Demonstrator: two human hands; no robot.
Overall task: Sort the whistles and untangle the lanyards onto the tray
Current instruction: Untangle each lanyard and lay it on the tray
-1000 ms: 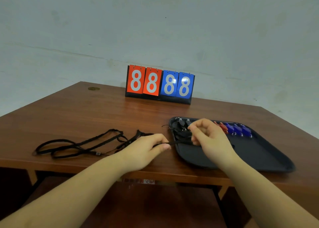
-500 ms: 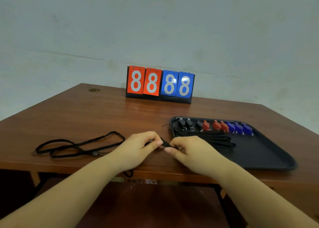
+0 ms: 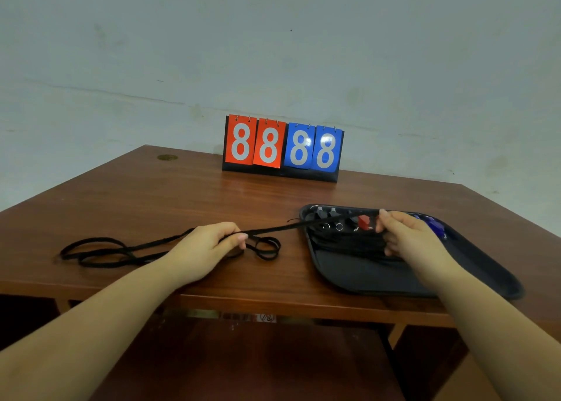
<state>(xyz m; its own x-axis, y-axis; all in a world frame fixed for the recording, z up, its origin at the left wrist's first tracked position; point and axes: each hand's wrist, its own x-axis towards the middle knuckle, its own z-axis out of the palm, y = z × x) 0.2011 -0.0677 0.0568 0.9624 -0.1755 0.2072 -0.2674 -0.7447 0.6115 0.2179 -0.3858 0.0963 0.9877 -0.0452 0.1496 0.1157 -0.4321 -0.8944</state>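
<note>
Where the fingers [image 3: 239, 237] of the left hand [image 3: 206, 249] curl and pinch it, a black lanyard strap [image 3: 273, 230] runs taut up and to the right to the right hand [image 3: 409, 236], whose curled fingers grip its other end above the far part of the tray [image 3: 364, 276]. Behind the left hand, the strap trails left across the table [image 3: 151, 200] in flat loops [image 3: 100, 250]; one small double loop [image 3: 265, 247] lies just right of the left fingers. A bundle of further black lanyards [image 3: 349, 243] lies inside the tray, partly hidden by the right hand; their count cannot be told. Along the tray's far rim stand whistles in a row: at least two black whistles [image 3: 326, 214] with metal rings, one red whistle [image 3: 363, 221], and blue whistles [image 3: 435, 226] partly hidden behind the right hand. The tray is dark, shallow, with rounded corners, and sits on the right side of the table near its front edge. The table is reddish-brown wood. One flip scoreboard [image 3: 282, 148] stands at its far edge, showing two red and two blue cards, each reading 8. A pale, stained wall [image 3: 273, 51] rises behind.
</note>
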